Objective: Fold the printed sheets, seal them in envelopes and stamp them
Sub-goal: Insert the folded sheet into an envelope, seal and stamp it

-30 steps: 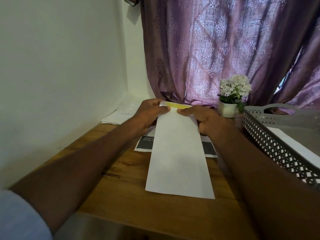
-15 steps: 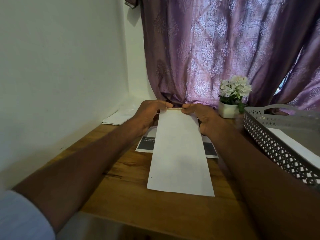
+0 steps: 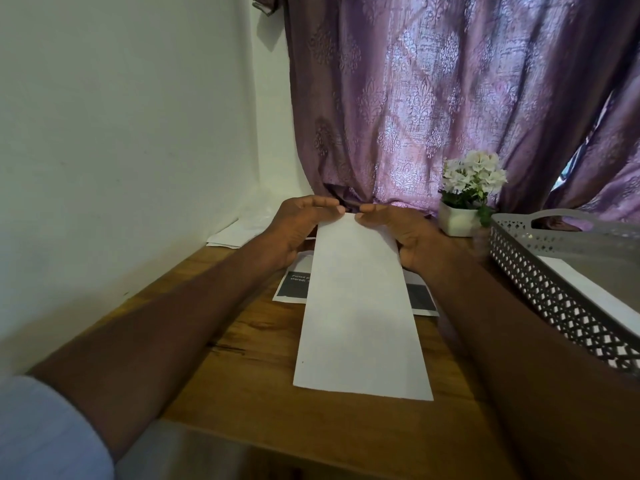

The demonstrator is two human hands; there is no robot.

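Note:
A long white envelope (image 3: pixel 360 306) lies lengthwise on the wooden table (image 3: pixel 242 372), its far end pointing at the curtain. My left hand (image 3: pixel 301 223) and my right hand (image 3: pixel 398 233) meet at that far end. Both hands curl their fingers over the folded flap and pinch it at the far edge. The flap itself is hidden under my fingers. Under the envelope lies a printed sheet (image 3: pixel 294 285) with a dark block of text, showing on both sides.
A grey perforated basket (image 3: pixel 554 299) with a white paper inside stands at the right. A small white pot of flowers (image 3: pixel 460 206) sits by the purple curtain. More white papers (image 3: pixel 228 237) lie in the far left corner against the wall.
The yellow strip on the open flap was visible a second ago; the flap is now folded down and my fingertips have come together over the far edge.

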